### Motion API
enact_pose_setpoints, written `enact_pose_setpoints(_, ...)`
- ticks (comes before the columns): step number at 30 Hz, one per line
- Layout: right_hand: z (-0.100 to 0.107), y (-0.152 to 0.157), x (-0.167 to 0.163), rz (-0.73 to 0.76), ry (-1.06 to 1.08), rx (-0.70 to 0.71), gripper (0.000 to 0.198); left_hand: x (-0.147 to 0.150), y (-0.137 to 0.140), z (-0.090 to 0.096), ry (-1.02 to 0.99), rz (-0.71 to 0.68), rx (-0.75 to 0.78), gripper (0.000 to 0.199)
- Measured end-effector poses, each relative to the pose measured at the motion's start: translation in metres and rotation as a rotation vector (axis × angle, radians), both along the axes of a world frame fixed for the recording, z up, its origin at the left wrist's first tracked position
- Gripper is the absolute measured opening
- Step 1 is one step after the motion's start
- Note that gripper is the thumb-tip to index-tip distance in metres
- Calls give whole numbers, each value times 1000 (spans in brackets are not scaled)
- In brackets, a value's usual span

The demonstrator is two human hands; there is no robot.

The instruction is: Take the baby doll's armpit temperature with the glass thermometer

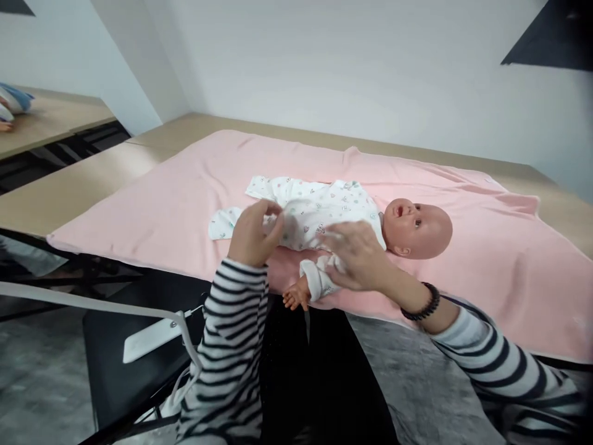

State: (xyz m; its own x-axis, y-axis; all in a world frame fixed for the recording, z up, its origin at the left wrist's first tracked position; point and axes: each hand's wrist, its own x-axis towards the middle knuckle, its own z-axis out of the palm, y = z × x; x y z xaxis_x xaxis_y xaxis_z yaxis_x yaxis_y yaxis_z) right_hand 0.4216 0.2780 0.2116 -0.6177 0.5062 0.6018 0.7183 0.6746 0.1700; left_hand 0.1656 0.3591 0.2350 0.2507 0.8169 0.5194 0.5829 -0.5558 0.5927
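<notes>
A baby doll (pixel 417 230) lies on its back on a pink blanket (pixel 162 210), its head to the right. It wears a white patterned romper (pixel 319 201). My left hand (pixel 254 233) is over the lower part of the romper, near a leg, thumb and fingers curved and apart with nothing visible between them. Above the doll's near side, my right hand (pixel 359 254) is open, its fingers spread and slightly blurred. Whether either hand touches the cloth I cannot tell. The doll's near arm (pixel 299 293) sticks out toward me past my right hand, its sleeve cuff bunched at the wrist.
The blanket covers much of a wooden table (pixel 88 179) against a white wall. At lower left stands a black chair (pixel 125 309) with a white device (pixel 151 340) and cable on it. Another table (pixel 50 123) at far left holds a partly visible blue-and-white thing (pixel 16 99).
</notes>
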Motion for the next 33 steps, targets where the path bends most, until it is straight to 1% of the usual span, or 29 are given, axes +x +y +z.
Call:
enact_pose_setpoints(2,1,-11,3,149,-162,-104,63,-17,-23,-20,21,16,-14,19)
enact_pose_setpoints(3,2,-15,4,184,-214,-176,68,-24,-31,-29,48,-4,-3,22)
enact_pose_setpoints(4,2,-16,5,174,-235,-237,69,-31,-36,-38,82,-31,4,23)
enact_pose_setpoints(5,2,-16,5,129,-230,-282,67,-36,-39,-44,116,-68,6,24)
enact_pose_setpoints(7,5,-10,4,13,-165,-348,52,-42,-42,-54,176,-129,16,22)
enact_pose_setpoints(8,7,-5,3,-49,-120,-382,46,-44,-42,-56,201,-142,24,21)
enact_pose_setpoints(10,13,6,-3,-177,-47,-449,39,-45,-43,-59,246,-132,52,20)
enact_pose_setpoints(12,20,18,-11,-305,-11,-464,37,-44,-44,-60,284,-101,67,22)
enact_pose_setpoints(14,25,30,-18,-410,10,-426,35,-43,-46,-60,311,-89,55,25)
enact_pose_setpoints(16,27,41,-25,-470,51,-378,35,-43,-48,-59,325,-84,40,26)
enact_pose_setpoints(18,24,47,-29,-479,69,-350,37,-42,-50,-59,333,-79,28,27)
enact_pose_setpoints(21,15,47,-31,-424,9,-372,40,-42,-51,-59,349,-72,21,29)
enact_pose_setpoints(25,3,35,-25,-376,-67,-392,43,-42,-50,-58,366,-67,32,34)
enact_pose_setpoints(28,-2,17,-21,-342,-77,-371,61,-44,-51,-57,375,-73,33,38)
enact_pose_setpoints(31,-8,-21,-20,-312,-78,-302,74,-43,-66,-63,412,-48,60,44)
enact_pose_setpoints(33,-19,-60,-20,-335,-63,-260,71,-40,-89,-77,421,-6,126,48)
